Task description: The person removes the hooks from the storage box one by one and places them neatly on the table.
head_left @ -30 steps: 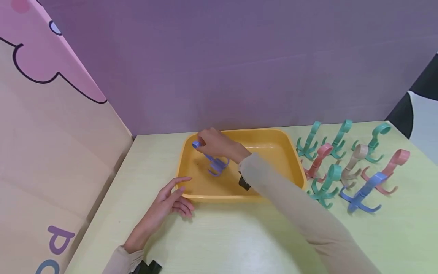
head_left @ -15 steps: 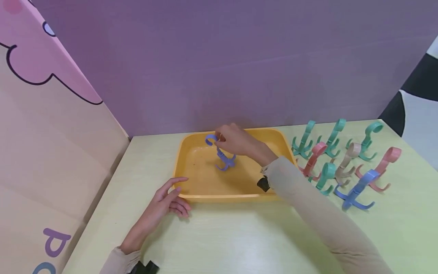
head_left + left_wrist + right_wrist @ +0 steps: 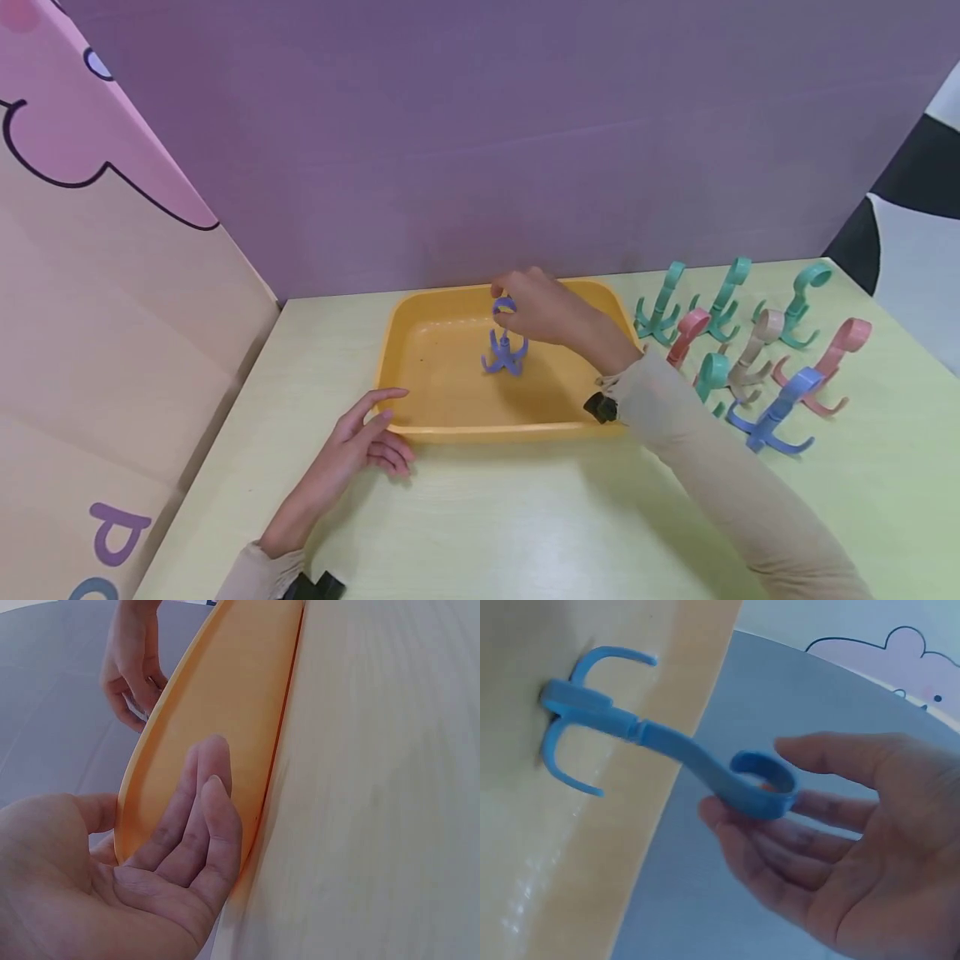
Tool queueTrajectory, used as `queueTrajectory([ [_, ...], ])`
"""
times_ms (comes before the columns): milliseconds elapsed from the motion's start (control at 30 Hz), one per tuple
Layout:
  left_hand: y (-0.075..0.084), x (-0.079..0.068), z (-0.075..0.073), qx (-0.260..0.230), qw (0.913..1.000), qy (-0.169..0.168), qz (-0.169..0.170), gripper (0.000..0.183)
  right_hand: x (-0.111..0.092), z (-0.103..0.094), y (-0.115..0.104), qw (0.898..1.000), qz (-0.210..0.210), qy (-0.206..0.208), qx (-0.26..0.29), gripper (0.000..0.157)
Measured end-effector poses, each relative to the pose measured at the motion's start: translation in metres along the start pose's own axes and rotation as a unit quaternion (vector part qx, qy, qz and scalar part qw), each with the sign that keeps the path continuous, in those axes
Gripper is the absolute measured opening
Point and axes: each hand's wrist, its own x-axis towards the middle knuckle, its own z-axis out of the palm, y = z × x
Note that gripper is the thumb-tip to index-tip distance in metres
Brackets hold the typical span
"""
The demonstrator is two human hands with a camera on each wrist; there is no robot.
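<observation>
A blue multi-prong hanger hook (image 3: pixel 505 357) stands upright on its prongs inside the yellow tray (image 3: pixel 442 432), its curl at the top. My right hand (image 3: pixel 551 310) is at that curl. In the right wrist view, the fingers of my right hand (image 3: pixel 885 832) lie loosely under the curl of the hook (image 3: pixel 705 765), and the thumb is apart from it. My left hand (image 3: pixel 360 446) rests at the tray's near left corner. The left wrist view has the left hand's (image 3: pixel 142 877) thumb at the rim and its relaxed fingers before the tray's outer wall (image 3: pixel 232 697).
Right of the tray stand several similar hooks, among them a green hook (image 3: pixel 660 310), a pink hook (image 3: pixel 832 362), a beige hook (image 3: pixel 752 354) and another blue hook (image 3: pixel 780 412). A purple wall (image 3: pixel 480 150) rises behind the table (image 3: pixel 510 517); a pale panel (image 3: pixel 127 317) borders it at left.
My right hand has moved rightward with the blue hook, which has gone from tilted to upright on the tray's floor. The right fingers have loosened. My left hand has stayed at the tray's corner.
</observation>
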Motion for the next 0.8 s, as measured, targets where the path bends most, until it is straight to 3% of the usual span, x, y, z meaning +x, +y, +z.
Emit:
queueTrajectory([
  [167, 0.0, 0.0, 0.0, -0.001, 1.0, 0.002, -0.002, 0.048, -0.007, -0.002, -0.009, 0.998, 0.04, 0.02, -0.054, 0.035],
  [333, 0.0, 0.001, 0.0, -0.002, 1.0, -0.001, 0.001, 0.047, -0.007, 0.002, -0.013, 0.994, 0.03, 0.044, -0.099, 0.035],
  [600, 0.001, 0.0, 0.001, -0.002, 1.0, -0.001, 0.001, 0.048, -0.006, -0.001, -0.008, 0.998, -0.021, 0.037, -0.051, 0.013],
  [800, 0.002, 0.0, 0.001, -0.001, 1.0, 0.001, 0.0, 0.047, -0.006, -0.001, -0.01, 0.999, -0.04, 0.016, -0.03, 0.015],
])
